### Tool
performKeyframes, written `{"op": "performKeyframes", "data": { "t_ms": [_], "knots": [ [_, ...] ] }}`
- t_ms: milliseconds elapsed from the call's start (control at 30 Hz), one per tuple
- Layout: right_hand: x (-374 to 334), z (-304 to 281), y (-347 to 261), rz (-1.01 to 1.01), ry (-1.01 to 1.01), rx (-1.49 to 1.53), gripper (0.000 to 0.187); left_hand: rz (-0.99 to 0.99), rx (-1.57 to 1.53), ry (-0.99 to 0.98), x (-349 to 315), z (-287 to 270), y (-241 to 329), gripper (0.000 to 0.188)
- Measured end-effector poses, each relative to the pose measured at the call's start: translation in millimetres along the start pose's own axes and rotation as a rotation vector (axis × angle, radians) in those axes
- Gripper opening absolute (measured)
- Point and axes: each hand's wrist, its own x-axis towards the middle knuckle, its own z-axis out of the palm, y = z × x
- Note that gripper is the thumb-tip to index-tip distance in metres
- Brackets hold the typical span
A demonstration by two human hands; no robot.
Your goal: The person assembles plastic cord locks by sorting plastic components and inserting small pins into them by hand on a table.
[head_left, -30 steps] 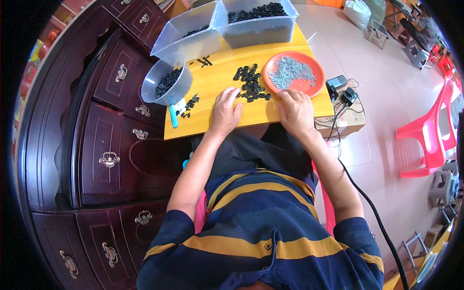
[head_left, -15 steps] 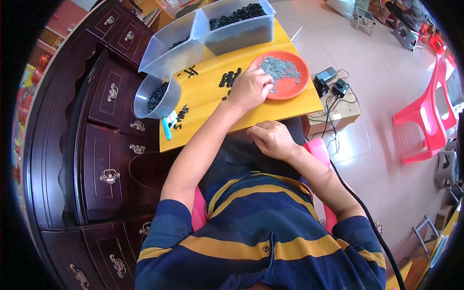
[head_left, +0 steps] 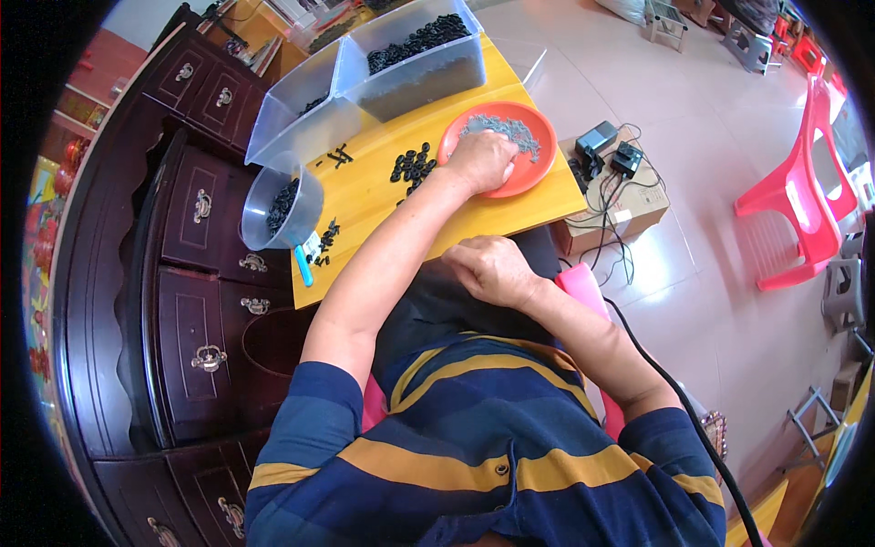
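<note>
My left hand (head_left: 478, 159) reaches across the yellow table (head_left: 374, 205) into an orange plate (head_left: 540, 150) of small grey parts (head_left: 512, 129). Its fingers are bent down onto the parts, and what they grip is hidden. A loose pile of small black parts (head_left: 412, 166) lies just left of that hand. My right hand (head_left: 492, 269) rests on my dark lap below the table's near edge, fingers curled, with nothing visible in it.
A grey bowl (head_left: 283, 205) of black parts and a blue-handled tool (head_left: 303, 266) sit at the table's left. Two clear bins (head_left: 401, 59) stand at the back. A dark wooden cabinet (head_left: 182, 301) is on the left. A cardboard box (head_left: 612, 196) with adapters, a black cable (head_left: 674, 401) and a red chair (head_left: 802, 201) are on the right.
My left hand moved from the black pile to the orange plate. My right hand came off the table and down onto my lap. The view has shifted.
</note>
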Motion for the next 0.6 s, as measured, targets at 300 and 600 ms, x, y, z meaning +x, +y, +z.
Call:
{"op": "performKeyframes", "data": {
  "t_ms": [300, 600],
  "knots": [
    [2.7, 4.2, 1.7, 0.528, 0.26, 0.545, 0.009, -0.06, -0.216, 0.123, -36.7, -48.9, 17.0, 0.01],
    [0.5, -4.5, 6.0, 0.898, 0.147, 1.389, 0.02, -0.185, -0.284, 0.211, -148.8, -69.0, 55.3, 0.011]
  ]
}}
